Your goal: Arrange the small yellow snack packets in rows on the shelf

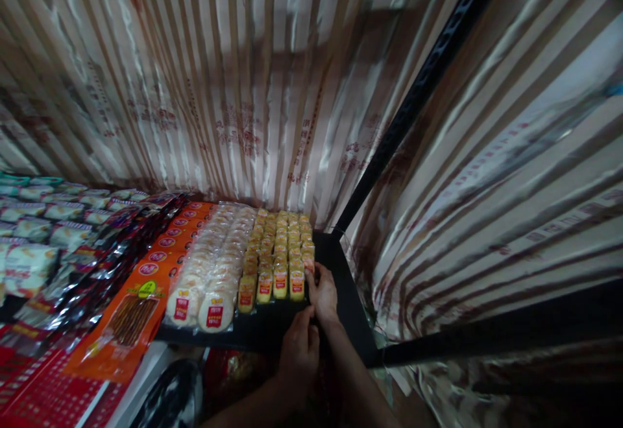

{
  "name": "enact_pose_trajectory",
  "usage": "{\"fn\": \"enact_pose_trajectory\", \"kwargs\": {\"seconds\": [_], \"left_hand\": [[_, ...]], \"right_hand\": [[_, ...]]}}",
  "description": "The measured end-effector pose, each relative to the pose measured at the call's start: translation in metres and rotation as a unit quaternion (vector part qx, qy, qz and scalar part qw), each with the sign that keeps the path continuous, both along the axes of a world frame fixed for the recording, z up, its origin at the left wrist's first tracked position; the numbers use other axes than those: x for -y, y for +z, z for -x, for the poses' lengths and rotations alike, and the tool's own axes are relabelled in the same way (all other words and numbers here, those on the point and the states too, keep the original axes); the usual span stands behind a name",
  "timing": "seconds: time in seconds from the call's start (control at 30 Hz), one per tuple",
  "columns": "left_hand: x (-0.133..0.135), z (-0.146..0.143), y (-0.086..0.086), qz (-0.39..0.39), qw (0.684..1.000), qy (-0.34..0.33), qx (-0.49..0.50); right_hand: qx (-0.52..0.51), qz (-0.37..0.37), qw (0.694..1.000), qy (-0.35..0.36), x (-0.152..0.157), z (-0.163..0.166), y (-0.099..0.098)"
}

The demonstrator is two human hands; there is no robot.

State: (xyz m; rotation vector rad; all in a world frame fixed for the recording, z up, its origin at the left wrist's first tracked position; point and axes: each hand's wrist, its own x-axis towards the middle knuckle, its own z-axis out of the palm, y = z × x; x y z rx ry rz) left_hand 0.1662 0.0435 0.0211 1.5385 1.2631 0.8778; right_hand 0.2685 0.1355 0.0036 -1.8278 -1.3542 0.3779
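Observation:
Several rows of small yellow wrapped snack packs (280, 279) with red labels stand on a black shelf (335, 253). My right hand (323, 295) is at the right side of the end row, its fingers bent against a snack pack near the front. Just in front of the shelf edge, my left hand (298, 345) is closed, its fingers curled together close to my right wrist. Whatever it may hold is hidden. Left of the yellow packs are rows of round white crackers (216, 310) in clear wrappers.
Orange snack bags (134, 318) overlap in a line left of the crackers, beside dark shiny bags and white packs (29, 262). A red perforated basket (48, 382) is at lower left. A black metal post (384, 149) rises at the shelf's right corner, before striped wrapping sheet (272, 91).

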Motion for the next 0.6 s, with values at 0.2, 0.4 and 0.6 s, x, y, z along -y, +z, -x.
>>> {"fn": "enact_pose_trajectory", "kwargs": {"seconds": [0.2, 0.4, 0.6], "left_hand": [[0.031, 0.024, 0.006, 0.025, 1.0, -0.009, -0.004], [0.06, 0.068, -0.028, 0.082, 0.995, 0.013, -0.056], [0.069, 0.098, -0.051, 0.189, 0.978, 0.031, -0.085]], "right_hand": [[-0.031, -0.015, 0.998, -0.048, 0.019, 0.003, 0.014], [-0.182, -0.114, 0.972, -0.091, 0.09, 0.019, 0.021], [-0.131, 0.114, 0.981, 0.091, 0.161, 0.044, -0.012]]}}
